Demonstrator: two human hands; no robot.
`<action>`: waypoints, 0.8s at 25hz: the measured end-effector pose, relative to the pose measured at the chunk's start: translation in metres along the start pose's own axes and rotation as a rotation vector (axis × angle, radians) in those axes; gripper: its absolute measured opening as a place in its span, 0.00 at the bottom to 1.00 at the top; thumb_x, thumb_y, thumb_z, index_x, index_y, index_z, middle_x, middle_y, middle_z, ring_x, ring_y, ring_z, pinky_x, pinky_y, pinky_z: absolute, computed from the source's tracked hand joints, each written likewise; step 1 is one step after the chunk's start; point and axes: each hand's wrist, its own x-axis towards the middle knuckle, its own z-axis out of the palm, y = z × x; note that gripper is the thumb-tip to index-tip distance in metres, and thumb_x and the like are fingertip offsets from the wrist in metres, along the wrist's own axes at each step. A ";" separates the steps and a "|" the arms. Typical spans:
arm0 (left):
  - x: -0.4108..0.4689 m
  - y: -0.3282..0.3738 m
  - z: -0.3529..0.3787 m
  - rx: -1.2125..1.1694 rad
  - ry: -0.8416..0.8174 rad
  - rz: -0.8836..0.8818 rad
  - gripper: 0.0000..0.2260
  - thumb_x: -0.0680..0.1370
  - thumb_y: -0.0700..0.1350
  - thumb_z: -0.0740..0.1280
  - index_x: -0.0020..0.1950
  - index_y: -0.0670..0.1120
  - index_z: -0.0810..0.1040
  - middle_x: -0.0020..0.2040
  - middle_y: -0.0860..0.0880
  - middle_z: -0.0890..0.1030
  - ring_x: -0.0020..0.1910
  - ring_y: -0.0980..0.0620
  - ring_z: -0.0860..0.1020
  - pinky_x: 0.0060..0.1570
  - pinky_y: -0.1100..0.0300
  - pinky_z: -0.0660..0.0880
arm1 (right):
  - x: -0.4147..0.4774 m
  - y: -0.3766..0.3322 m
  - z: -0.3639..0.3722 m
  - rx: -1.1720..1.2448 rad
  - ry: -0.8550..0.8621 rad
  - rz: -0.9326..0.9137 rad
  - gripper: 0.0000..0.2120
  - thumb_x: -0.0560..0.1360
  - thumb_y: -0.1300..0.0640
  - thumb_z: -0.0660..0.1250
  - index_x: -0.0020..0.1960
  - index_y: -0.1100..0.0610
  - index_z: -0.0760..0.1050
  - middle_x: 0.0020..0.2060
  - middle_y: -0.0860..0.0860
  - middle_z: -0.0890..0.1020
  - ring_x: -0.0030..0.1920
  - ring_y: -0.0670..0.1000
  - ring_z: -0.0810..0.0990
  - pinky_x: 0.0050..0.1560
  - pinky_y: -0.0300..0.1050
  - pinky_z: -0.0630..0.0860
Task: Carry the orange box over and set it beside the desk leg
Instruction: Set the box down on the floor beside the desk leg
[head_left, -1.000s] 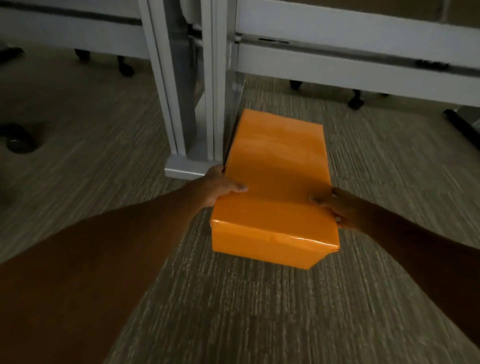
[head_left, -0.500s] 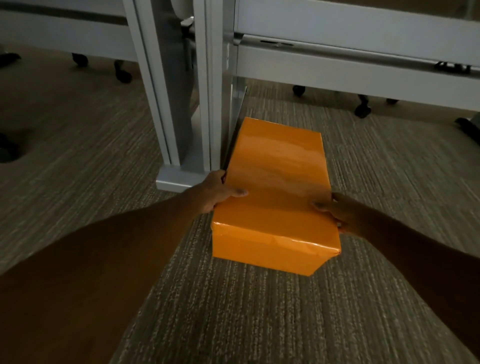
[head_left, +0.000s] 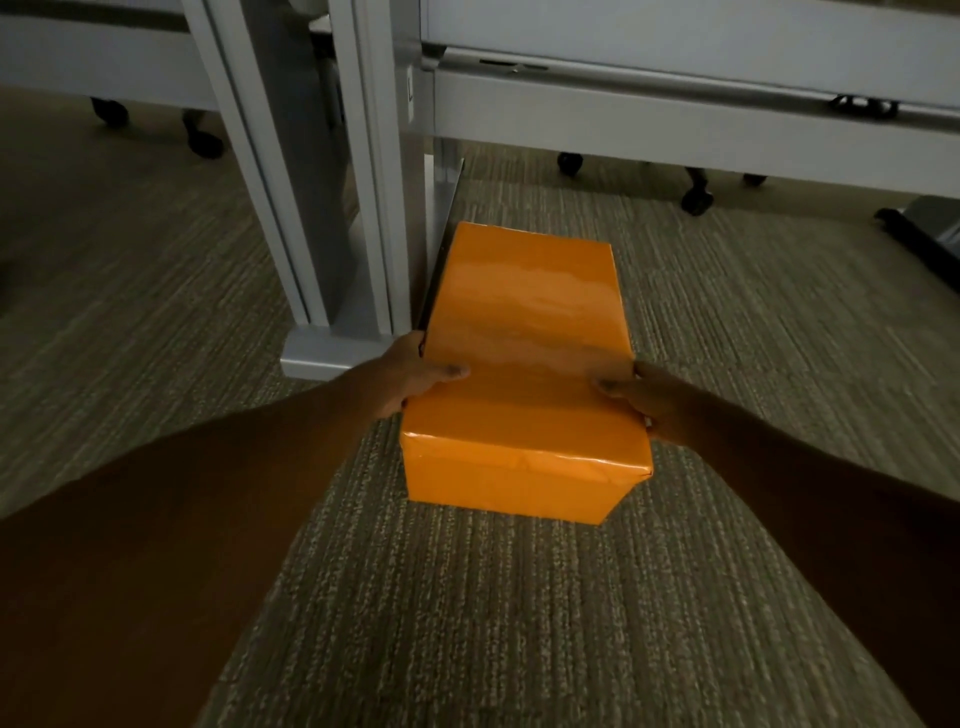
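No legible text anywhere. Small label (head_left: 410, 85) on the far desk leg (head_left: 376, 208) shows a mark, too blurred to read; orange box (head_left: 524, 364) is plain.

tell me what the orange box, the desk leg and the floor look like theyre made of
Orange box: likely cardboard wrapped in glossy paper or film; the top shows sheen and the edges have wrinkled folds.
Desk leg: probably painted metal, pale grey, smooth, with straight ribs and a flat foot.
Floor: low-pile carpet, matte, with fine woven stripes.
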 end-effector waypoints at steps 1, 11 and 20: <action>-0.002 0.003 0.000 0.045 -0.019 0.002 0.31 0.72 0.45 0.73 0.71 0.47 0.64 0.66 0.45 0.74 0.44 0.52 0.75 0.35 0.58 0.72 | -0.001 -0.001 0.003 -0.002 0.028 -0.010 0.25 0.75 0.59 0.69 0.70 0.58 0.67 0.65 0.60 0.76 0.62 0.61 0.76 0.61 0.62 0.74; -0.016 0.025 -0.001 1.202 0.262 0.374 0.37 0.74 0.72 0.48 0.76 0.53 0.51 0.77 0.43 0.58 0.73 0.36 0.59 0.68 0.29 0.49 | -0.031 -0.029 0.034 -1.102 0.420 -0.509 0.42 0.72 0.29 0.57 0.75 0.55 0.56 0.74 0.58 0.65 0.73 0.62 0.62 0.70 0.62 0.63; -0.051 0.056 -0.015 1.326 0.416 0.482 0.46 0.64 0.80 0.36 0.77 0.58 0.42 0.79 0.46 0.46 0.77 0.39 0.44 0.62 0.36 0.25 | -0.071 -0.063 0.061 -1.167 0.492 -0.504 0.55 0.59 0.17 0.38 0.78 0.47 0.40 0.79 0.52 0.43 0.78 0.58 0.41 0.74 0.66 0.41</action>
